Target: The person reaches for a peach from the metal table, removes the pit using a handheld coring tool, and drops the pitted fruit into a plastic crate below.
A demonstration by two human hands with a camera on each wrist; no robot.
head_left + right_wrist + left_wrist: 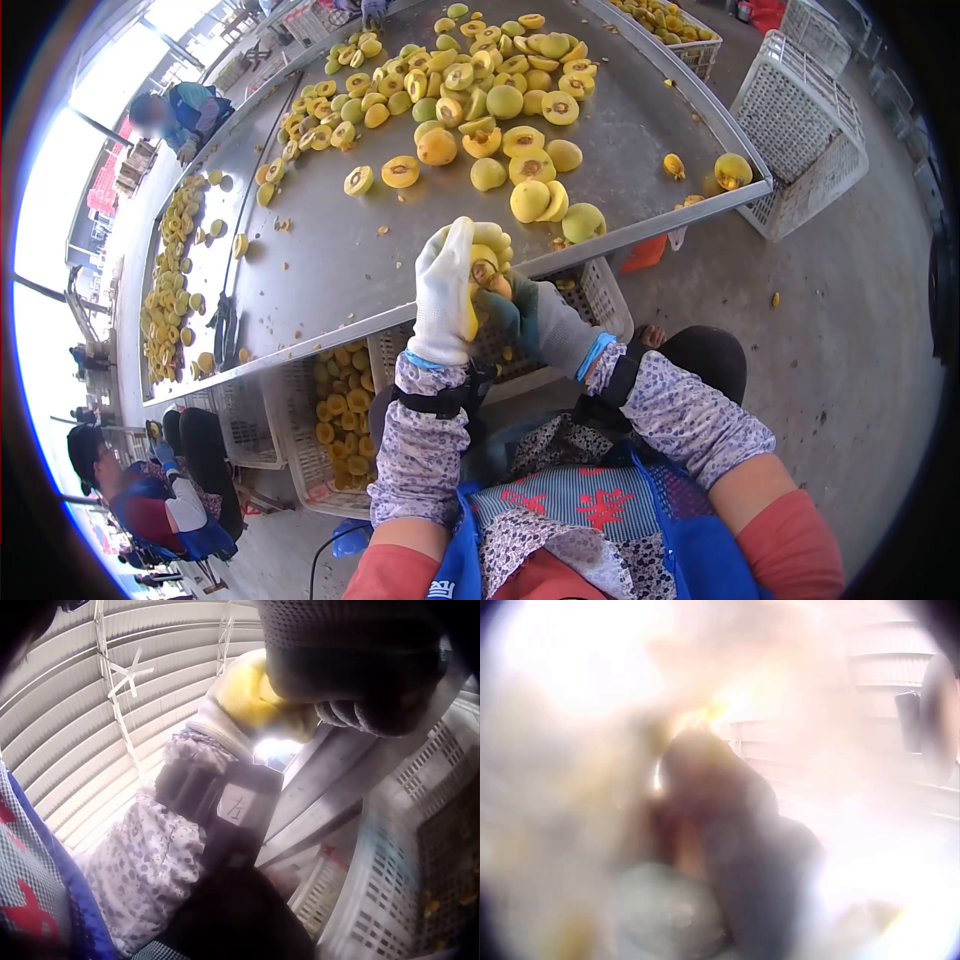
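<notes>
Over the near edge of the metal table, my left hand (443, 290), in a white glove with a yellow coated palm, grips a cut yellow apricot (486, 270) with its brown middle showing. From the right, my right hand (552, 322), in a grey and dark green glove, has its fingers on the same fruit. Curled grey fingers (367, 716) show beside the yellow palm (247, 694) in the right wrist view; what lies between the hands is hidden there. The left wrist view is fogged and blurred. Whole and halved apricots (530, 168) lie just beyond my hands.
The metal table (330, 250) has a raised rim and holds a big fruit pile and a row of halves (175, 270). Below stand white crates, one with fruit halves (345, 420). A tipped crate (805, 130) lies right. Other people (150, 490) sit at left.
</notes>
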